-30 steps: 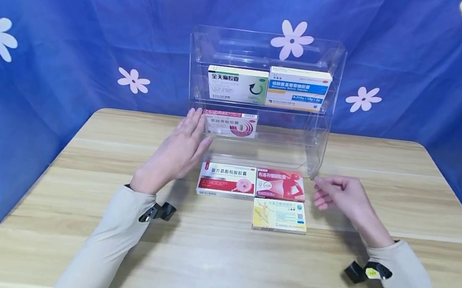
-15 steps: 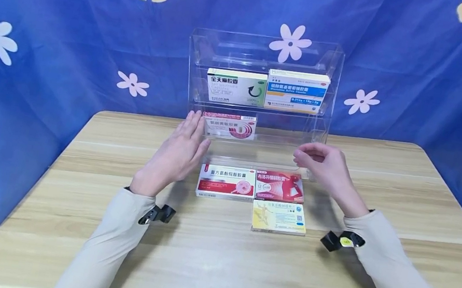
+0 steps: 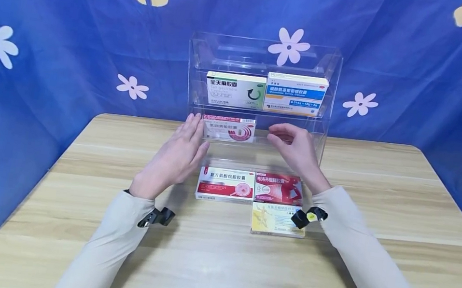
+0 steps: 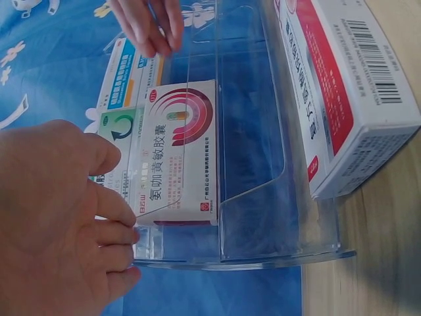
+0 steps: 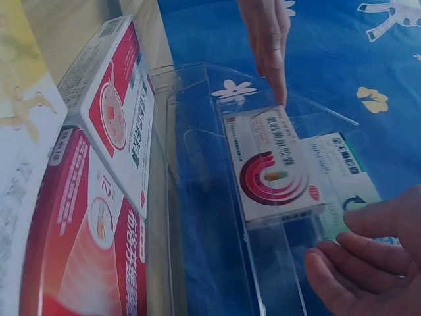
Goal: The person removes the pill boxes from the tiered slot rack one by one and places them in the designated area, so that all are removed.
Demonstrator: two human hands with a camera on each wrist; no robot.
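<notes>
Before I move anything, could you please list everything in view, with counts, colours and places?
Rack: 1, clear, towards the table's far edge
Green-trimmed box: 1, white and green, upper tier, left
Blue-banded box: 1, white and blue, upper tier, right
Pink-trimmed box: 1, white and pink, tier below, left
Red-and-white box: 1, before the rack, left
Red box: 1, red, right of that
Yellow box: 1, pale yellow, nearer than the red one
Table: 1, wood-toned, underneath
Cloth: blue, flowered, behind
Wrist cameras: 2, black, one per wrist
Sleeves: 2, beige, both arms
Left hand: 1, bare, at the rack's left end
Right hand: 1, bare, right of the pink-trimmed box
</notes>
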